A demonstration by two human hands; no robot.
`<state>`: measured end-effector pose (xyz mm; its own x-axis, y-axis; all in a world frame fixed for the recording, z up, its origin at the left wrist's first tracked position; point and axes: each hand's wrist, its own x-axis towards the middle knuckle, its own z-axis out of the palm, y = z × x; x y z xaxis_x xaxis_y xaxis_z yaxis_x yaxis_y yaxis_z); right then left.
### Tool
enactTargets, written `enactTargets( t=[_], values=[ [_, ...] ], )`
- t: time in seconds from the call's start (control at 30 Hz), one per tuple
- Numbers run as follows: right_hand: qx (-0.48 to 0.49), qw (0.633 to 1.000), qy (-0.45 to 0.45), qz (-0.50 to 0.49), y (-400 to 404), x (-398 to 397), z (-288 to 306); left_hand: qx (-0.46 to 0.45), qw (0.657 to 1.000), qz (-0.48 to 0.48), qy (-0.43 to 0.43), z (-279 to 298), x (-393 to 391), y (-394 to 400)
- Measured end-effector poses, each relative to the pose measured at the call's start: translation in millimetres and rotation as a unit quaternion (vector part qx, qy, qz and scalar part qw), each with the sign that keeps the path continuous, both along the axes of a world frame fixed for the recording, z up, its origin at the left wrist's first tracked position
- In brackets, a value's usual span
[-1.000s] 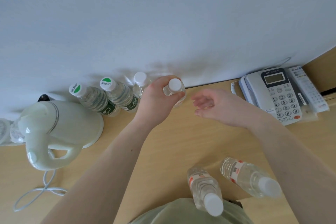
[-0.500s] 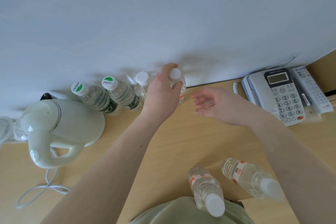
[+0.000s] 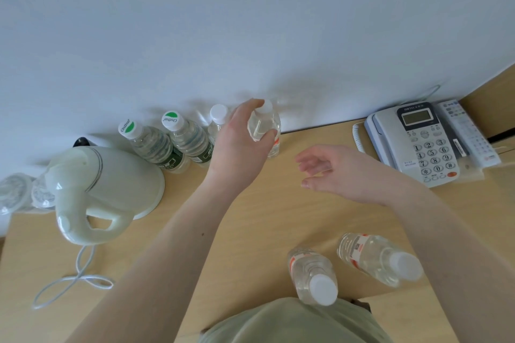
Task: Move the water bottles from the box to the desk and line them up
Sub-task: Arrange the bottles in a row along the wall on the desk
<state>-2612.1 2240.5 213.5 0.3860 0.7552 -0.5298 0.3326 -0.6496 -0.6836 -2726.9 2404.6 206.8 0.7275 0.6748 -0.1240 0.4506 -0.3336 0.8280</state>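
The table is pale wood-look laminate with a smooth, matt surface and faint grain. The water bottles are clear, glossy plastic with ribbed walls: the held bottle and the two near bottles have plain white plastic caps and paper-like labels with red print, while the two back bottles carry green and white printed caps and dark green labels. The kettle is glossy cream plastic with a smooth white cord. The telephone is matt grey plastic with a dull screen. The wall is matt white. The shirt is soft, matt green cloth.
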Motion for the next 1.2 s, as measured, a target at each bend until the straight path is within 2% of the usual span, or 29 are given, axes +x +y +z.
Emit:
enactTargets(
  t=[0.13, 0.33, 0.5, 0.83, 0.97, 1.07, 1.2],
  values=[
    [0.004, 1.0, 0.0, 0.002, -10, -8, 5, -0.016, 1.0, -0.001, 0.0, 3, -17, -7],
    [0.005, 1.0, -0.01, 0.004, -28, -19, 10, -0.135, 0.99, -0.04, -0.004, 2, -46, -25],
    [0.01, 1.0, -0.018, 0.003, -41, -29, 13, -0.18, 0.982, -0.056, -0.012, 3, -57, -40],
    [-0.026, 0.997, -0.041, 0.06, -68, -49, 24, -0.208, 0.972, -0.106, 0.019, 2, -83, -69],
    [-0.042, 0.996, -0.053, 0.062, -81, -54, 24, -0.249, 0.948, -0.188, 0.053, -2, -95, -78],
    [-0.061, 0.994, -0.065, 0.063, -85, -58, 25, -0.233, 0.94, -0.236, 0.082, -5, -102, -89],
    [-0.078, 0.992, -0.074, 0.066, -89, -62, 26, -0.213, 0.938, -0.253, 0.102, -8, -110, -100]
  ],
)
